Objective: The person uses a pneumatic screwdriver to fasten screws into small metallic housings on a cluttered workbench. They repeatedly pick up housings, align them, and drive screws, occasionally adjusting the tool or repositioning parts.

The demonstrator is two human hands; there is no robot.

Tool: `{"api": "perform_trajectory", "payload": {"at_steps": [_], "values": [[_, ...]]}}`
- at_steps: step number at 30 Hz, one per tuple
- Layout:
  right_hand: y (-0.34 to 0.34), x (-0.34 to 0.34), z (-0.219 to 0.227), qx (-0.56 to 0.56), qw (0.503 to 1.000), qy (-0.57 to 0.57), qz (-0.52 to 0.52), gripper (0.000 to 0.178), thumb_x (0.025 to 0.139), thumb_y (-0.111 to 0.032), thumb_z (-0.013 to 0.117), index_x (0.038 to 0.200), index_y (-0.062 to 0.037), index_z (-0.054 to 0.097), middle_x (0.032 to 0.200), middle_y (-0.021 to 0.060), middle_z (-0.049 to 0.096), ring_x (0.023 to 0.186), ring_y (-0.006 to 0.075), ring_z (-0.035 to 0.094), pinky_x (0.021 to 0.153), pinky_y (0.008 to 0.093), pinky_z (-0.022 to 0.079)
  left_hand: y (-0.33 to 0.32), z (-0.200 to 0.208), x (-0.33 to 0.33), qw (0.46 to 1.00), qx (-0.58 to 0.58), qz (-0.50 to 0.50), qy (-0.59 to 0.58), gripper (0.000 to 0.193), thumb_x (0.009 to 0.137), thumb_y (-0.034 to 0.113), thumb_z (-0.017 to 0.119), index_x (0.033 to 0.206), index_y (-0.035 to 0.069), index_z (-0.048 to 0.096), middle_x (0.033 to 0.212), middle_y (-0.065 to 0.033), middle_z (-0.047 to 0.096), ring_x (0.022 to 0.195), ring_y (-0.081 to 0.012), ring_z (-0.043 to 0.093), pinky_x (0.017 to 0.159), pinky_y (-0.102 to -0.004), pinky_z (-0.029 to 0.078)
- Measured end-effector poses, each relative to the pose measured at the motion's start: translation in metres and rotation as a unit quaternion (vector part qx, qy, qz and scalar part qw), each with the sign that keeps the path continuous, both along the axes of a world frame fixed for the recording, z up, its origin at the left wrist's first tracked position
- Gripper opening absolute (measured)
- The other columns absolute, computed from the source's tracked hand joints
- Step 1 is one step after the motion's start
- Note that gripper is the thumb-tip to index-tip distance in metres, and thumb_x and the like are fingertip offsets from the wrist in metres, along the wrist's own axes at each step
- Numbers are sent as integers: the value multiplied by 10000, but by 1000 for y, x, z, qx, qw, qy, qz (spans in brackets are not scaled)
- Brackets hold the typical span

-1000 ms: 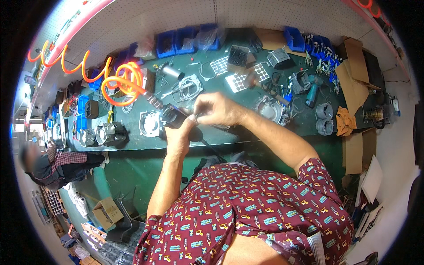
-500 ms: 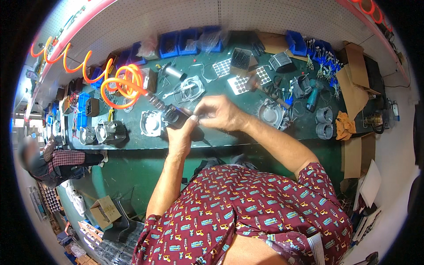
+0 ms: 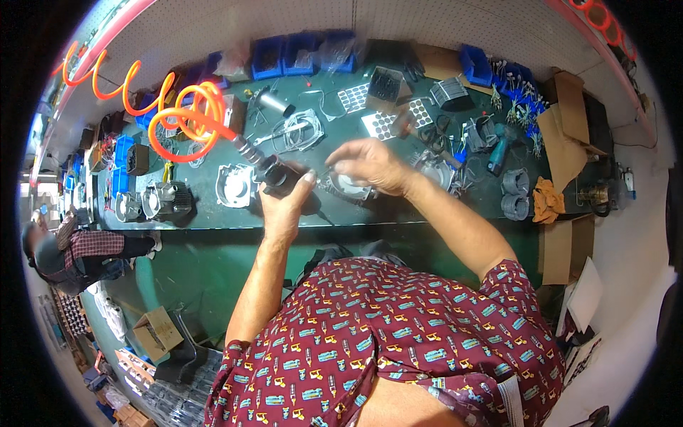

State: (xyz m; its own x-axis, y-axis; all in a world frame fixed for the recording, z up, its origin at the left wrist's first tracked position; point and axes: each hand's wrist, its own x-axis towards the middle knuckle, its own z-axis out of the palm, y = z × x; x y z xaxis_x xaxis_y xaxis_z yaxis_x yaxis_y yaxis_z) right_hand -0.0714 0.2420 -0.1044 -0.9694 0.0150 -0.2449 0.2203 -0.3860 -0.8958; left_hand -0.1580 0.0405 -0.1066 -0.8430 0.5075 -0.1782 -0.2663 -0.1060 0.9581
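Note:
My left hand (image 3: 283,210) is closed round a black air tool (image 3: 279,176), its thumb stretched along the side. A metal coupling joins the tool to an orange coiled air hose (image 3: 186,142) on the left. My right hand (image 3: 371,167) hovers just right of it, fingers apart and slightly curled, with nothing visible in them. Partly under this hand lies a round silver metal housing (image 3: 348,188) on the green bench (image 3: 320,219). Similar cast housings flank my hands: one housing (image 3: 236,186) by the left hand, another housing (image 3: 435,171) beyond my right wrist.
Finned motor bodies (image 3: 168,202) stand at the bench's left. A coiled grey cable (image 3: 299,132), white sheets of round dark pads (image 3: 379,125), a hammer (image 3: 409,127) and a teal power drill (image 3: 499,153) lie farther back. Blue bins (image 3: 299,55) line the rear. Another person (image 3: 78,249) is at far left.
My right hand has moved away from the left hand and the tool, its fingers spreading, and the housing beneath now shows. My left hand keeps hold of the air tool. The view has shifted slightly.

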Motion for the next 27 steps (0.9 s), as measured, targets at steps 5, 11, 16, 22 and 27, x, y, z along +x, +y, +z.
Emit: {"api": "perform_trajectory", "payload": {"at_steps": [5, 11, 16, 22, 27], "values": [[13, 4, -63, 451, 883, 110, 70, 165, 865, -119, 637, 973, -15, 707, 943, 180, 707, 880, 313, 682, 804, 389, 525, -20, -3, -3, 999, -15, 0, 29, 198, 803, 51, 753, 958, 38, 630, 865, -19, 633, 785, -119, 596, 731, -288, 493], [6, -1, -94, 565, 796, 106, 191, 159, 877, -140, 629, 1011, -57, 652, 1068, 174, 588, 1004, 376, 606, 851, 465, 493, -26, 6, 0, 1000, -2, 20, 18, 208, 810, 53, 745, 972, 30, 617, 849, -33, 629, 743, -125, 604, 679, -282, 508], [5, 0, -91, 599, 773, 104, 181, 146, 881, -150, 640, 999, -64, 645, 1075, 162, 555, 986, 370, 606, 834, 465, 501, -27, 12, 0, 998, -8, 42, 35, 211, 813, 44, 744, 979, 28, 615, 828, -32, 627, 723, -124, 604, 660, -279, 513], [-1, -1, -81, 656, 713, 101, 226, 149, 875, -112, 559, 974, -56, 655, 1026, 195, 572, 942, 366, 629, 792, 466, 508, -28, 19, -2, 999, 18, 15, 34, 212, 811, 31, 743, 984, 30, 621, 881, -42, 641, 786, -127, 617, 718, -283, 515], [0, -2, -74, 648, 719, 88, 236, 200, 845, -109, 582, 1022, -70, 666, 1043, 184, 603, 986, 365, 626, 810, 463, 510, -24, 23, -1, 993, 9, 29, 116, 217, 841, 0, 698, 1028, 51, 603, 955, -70, 655, 852, -175, 651, 808, -328, 529]]}}
